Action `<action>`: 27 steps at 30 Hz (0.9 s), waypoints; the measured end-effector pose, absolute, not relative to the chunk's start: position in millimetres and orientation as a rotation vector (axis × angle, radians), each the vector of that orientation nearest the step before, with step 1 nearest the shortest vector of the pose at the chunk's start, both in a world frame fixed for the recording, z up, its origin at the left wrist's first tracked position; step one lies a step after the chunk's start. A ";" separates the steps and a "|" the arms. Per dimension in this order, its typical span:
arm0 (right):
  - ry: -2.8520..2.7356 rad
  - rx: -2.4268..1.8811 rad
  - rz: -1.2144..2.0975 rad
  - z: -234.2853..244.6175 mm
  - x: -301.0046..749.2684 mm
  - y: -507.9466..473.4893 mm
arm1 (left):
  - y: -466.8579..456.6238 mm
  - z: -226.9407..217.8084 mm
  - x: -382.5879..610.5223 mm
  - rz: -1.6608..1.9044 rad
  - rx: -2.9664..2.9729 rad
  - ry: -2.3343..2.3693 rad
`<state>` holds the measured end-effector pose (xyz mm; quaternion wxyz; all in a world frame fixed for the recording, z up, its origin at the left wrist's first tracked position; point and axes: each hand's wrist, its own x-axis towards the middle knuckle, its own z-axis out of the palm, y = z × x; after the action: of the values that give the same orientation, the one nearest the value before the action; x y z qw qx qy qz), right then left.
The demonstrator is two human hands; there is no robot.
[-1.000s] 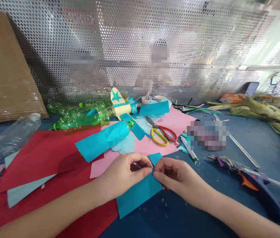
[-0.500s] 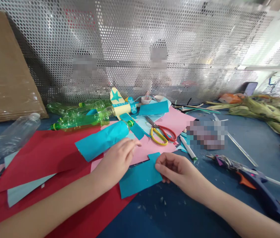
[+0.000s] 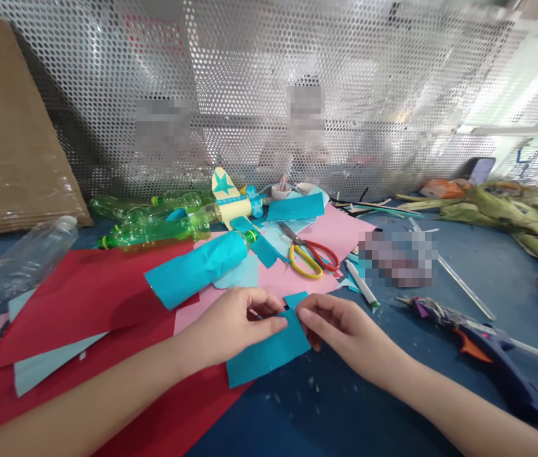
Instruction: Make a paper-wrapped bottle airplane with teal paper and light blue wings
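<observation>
A piece of blue paper [image 3: 269, 358] with a small tab at its top edge lies low in front of me, over red paper and the dark blue table. My right hand [image 3: 333, 324] pinches its right edge between thumb and fingers. My left hand [image 3: 245, 324] is closed on the paper's upper edge, thumb on top and fingers behind. Beyond my left hand rests a green bottle wrapped in blue paper [image 3: 197, 266]. Scissors [image 3: 309, 251] with one yellow and one red handle lie on pink paper [image 3: 273, 279] past my hands.
A glue gun [image 3: 492, 355] and a glue stick [image 3: 464, 285] lie at the right. Green bottles [image 3: 159, 228], a clear bottle [image 3: 28, 254] and red paper [image 3: 83, 298] are at the left. Corn husks [image 3: 502, 212] lie far right. A perforated metal sheet [image 3: 250, 82] stands behind.
My left hand has come down and right from above the paper and closed on its upper edge. The paper has shifted slightly; my right hand keeps its pinch.
</observation>
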<state>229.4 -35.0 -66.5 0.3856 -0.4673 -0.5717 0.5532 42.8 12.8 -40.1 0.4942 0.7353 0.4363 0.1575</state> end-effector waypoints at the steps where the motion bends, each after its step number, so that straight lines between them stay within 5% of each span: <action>1: -1.451 -1.183 1.407 -66.5 229.2 -34.9 | 11.9 -40.9 43.1 0.388 1.773 1.040; 27: -1.322 -1.305 1.346 -70.4 231.9 -29.8 | 26.3 -49.9 35.6 0.467 1.562 0.986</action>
<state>231.9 -29.8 -70.4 0.4113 -0.5184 -0.5255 0.5347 35.6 26.3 -49.9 0.5795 0.6680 0.4219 0.1997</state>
